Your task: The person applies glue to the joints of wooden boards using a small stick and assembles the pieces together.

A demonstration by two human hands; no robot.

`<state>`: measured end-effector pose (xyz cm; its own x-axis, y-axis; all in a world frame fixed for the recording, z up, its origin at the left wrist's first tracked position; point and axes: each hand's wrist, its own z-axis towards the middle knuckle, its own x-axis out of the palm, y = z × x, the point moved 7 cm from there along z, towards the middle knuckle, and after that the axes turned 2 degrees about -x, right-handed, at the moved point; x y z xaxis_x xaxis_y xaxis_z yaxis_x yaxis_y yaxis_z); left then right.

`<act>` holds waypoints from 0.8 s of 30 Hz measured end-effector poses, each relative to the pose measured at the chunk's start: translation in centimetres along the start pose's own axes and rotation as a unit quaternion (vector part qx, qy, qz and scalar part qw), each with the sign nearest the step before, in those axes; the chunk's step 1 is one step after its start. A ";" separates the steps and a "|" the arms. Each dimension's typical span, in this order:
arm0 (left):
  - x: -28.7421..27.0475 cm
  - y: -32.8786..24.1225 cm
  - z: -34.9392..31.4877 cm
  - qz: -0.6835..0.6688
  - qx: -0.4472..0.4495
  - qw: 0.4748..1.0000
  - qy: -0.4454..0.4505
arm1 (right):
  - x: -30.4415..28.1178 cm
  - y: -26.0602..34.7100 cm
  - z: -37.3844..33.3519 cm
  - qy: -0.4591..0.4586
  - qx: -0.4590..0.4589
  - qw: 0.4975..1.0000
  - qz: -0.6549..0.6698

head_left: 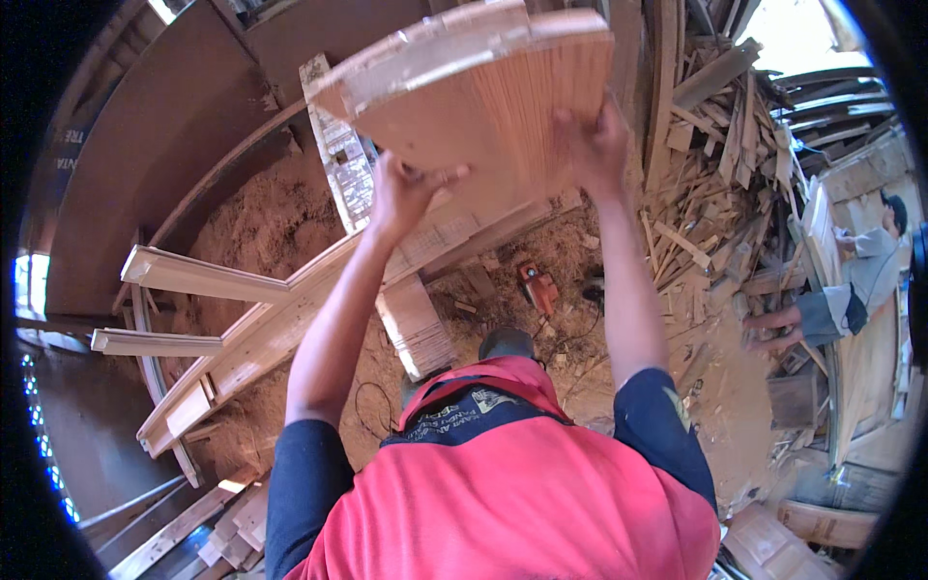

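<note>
A broad, reddish-brown wooden panel (pixel 483 116) with a pale, thick far edge is raised in front of me. My right hand (pixel 594 145) grips its right side, the fingers partly hidden by the wood. At the lower left my left hand (pixel 411 193) holds the same panel, one finger stretched along its face. Beneath it a long wooden frame piece (pixel 251 343) lies slantwise, with two grooved rails (pixel 208 274) jutting from it to the left. Pale timber supports (pixel 416 324) are under this piece.
An orange power tool (pixel 537 288) lies on the sawdust-covered ground. Scrap wood (pixel 720 184) is heaped at the right. Farther right, another person (pixel 855 280) is beside long boards. Cut wood pieces (pixel 232 532) are stacked at the lower left. A dark cable (pixel 372 406) curls near my body.
</note>
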<state>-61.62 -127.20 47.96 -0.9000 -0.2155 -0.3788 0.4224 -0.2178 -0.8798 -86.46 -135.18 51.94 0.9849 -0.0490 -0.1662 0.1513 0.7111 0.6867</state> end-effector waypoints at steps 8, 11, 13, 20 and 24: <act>2.0 3.5 9.7 0.028 0.008 0.997 -0.077 | 1.6 -10.0 8.2 0.042 -0.009 0.998 0.036; 2.6 4.0 10.7 0.064 -0.024 0.995 -0.077 | 2.3 -12.0 9.1 0.043 -0.027 0.988 0.143; 2.4 5.6 11.0 0.045 -0.026 0.995 -0.082 | 3.6 -13.6 9.3 0.075 0.002 0.985 0.158; 2.3 6.0 11.3 0.065 -0.047 0.992 -0.098 | 4.7 -15.1 10.1 0.098 0.038 0.982 0.154; 1.9 7.0 11.6 0.061 -0.046 0.991 -0.109 | 5.5 -15.6 10.8 0.116 0.015 0.985 0.129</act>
<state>-59.18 -140.16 44.43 -0.7940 -0.4377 -0.4218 0.5059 -0.0911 -0.8578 -82.53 -154.10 47.97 0.9453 0.2956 -0.1380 -0.0967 0.6581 0.7467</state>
